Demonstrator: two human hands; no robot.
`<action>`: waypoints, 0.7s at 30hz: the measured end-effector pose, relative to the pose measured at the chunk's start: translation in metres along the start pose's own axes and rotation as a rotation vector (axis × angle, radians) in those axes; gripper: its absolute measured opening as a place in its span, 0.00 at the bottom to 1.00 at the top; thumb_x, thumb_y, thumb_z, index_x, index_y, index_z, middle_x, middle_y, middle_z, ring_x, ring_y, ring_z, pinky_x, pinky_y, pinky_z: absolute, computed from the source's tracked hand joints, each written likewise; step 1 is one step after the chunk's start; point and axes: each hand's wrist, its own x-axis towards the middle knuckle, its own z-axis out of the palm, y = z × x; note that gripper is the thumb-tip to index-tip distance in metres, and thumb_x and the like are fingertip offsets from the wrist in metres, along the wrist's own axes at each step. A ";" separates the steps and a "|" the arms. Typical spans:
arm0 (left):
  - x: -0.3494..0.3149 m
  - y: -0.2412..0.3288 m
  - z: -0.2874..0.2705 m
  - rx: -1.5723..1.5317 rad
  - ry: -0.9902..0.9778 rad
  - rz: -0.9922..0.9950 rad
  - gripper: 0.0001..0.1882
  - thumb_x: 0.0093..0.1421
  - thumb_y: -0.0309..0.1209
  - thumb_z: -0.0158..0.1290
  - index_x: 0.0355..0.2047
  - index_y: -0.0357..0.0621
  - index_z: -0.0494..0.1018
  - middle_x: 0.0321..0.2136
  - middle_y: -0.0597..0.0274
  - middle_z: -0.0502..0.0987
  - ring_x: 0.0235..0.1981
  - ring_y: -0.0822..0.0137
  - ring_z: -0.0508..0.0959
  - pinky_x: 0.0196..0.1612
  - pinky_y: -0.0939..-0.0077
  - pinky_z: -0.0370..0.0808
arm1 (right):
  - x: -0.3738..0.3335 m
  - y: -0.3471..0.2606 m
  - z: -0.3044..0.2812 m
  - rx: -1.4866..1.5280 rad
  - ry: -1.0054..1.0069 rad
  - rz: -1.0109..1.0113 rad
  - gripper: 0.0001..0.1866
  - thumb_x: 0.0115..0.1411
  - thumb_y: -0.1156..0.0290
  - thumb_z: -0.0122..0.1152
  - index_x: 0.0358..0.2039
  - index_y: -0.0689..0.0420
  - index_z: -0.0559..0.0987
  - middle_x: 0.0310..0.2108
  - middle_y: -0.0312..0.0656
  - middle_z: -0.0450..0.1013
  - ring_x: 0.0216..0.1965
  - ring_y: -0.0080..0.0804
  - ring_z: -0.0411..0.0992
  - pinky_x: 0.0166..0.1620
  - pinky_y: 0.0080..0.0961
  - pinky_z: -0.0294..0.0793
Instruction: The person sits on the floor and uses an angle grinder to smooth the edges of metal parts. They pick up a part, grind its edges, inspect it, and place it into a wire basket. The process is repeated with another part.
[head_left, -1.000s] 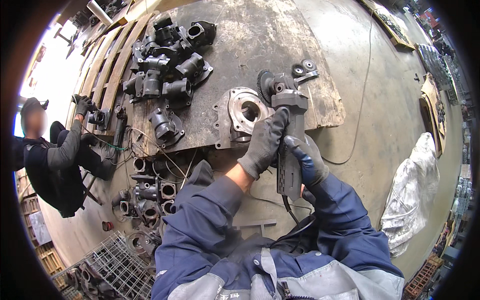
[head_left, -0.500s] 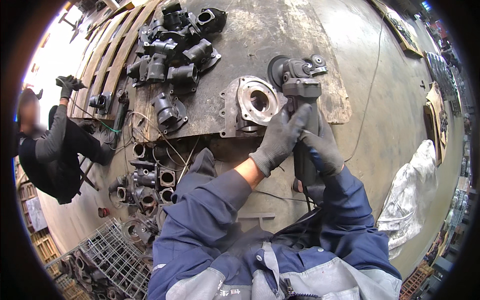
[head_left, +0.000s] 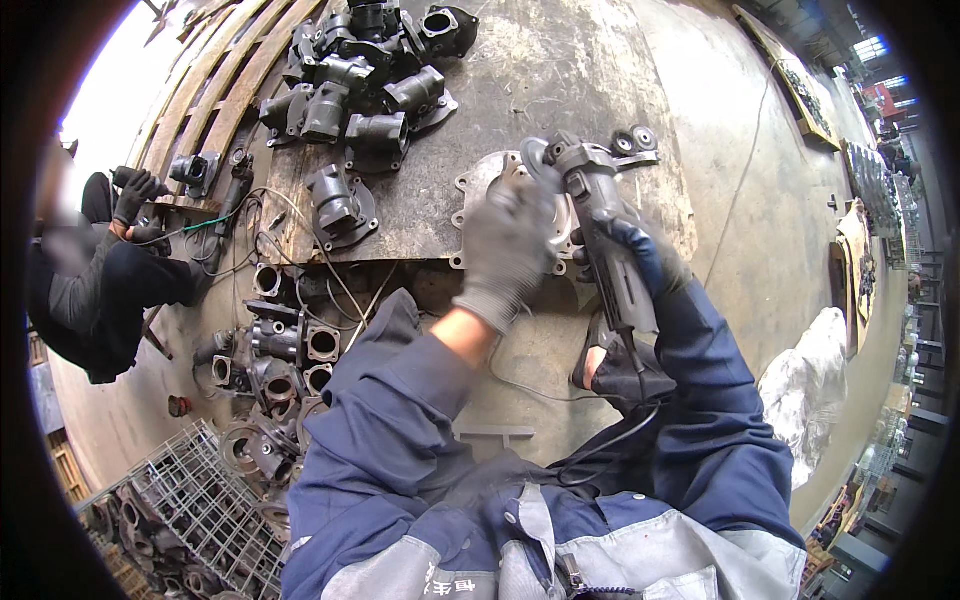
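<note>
Grinder in hand, I am wrapping my right grip, in a dark knit glove, around its long black body near the centre of the frame. My left grip, gloved in grey, is pressing down flat on a round cast-metal flange, rough and pale, lying on the scuffed steel worktop. Dark tubular castings are piling up at the upper left; a wire-mesh crate is sitting at the lower left.
</note>
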 end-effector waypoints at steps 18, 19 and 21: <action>0.052 0.012 -0.105 -0.721 0.642 0.359 0.24 0.77 0.46 0.55 0.49 0.29 0.77 0.34 0.45 0.86 0.17 0.70 0.79 0.20 0.82 0.76 | -0.012 -0.028 0.036 -0.258 -0.077 0.261 0.35 0.63 0.64 0.74 0.64 0.62 0.67 0.42 0.49 0.78 0.35 0.37 0.82 0.34 0.40 0.90; 0.052 0.011 -0.109 -0.717 0.644 0.384 0.25 0.77 0.46 0.55 0.50 0.29 0.76 0.34 0.45 0.86 0.17 0.69 0.80 0.21 0.82 0.77 | -0.018 -0.030 0.037 -0.239 -0.174 0.286 0.35 0.64 0.67 0.73 0.66 0.61 0.66 0.42 0.47 0.77 0.35 0.35 0.82 0.34 0.38 0.90; 0.051 0.009 -0.116 -0.731 0.620 0.380 0.29 0.77 0.49 0.54 0.52 0.27 0.75 0.35 0.44 0.86 0.20 0.69 0.82 0.23 0.81 0.79 | -0.037 -0.027 0.040 -0.341 -0.184 0.270 0.34 0.64 0.71 0.72 0.67 0.62 0.66 0.42 0.46 0.76 0.35 0.33 0.82 0.35 0.36 0.90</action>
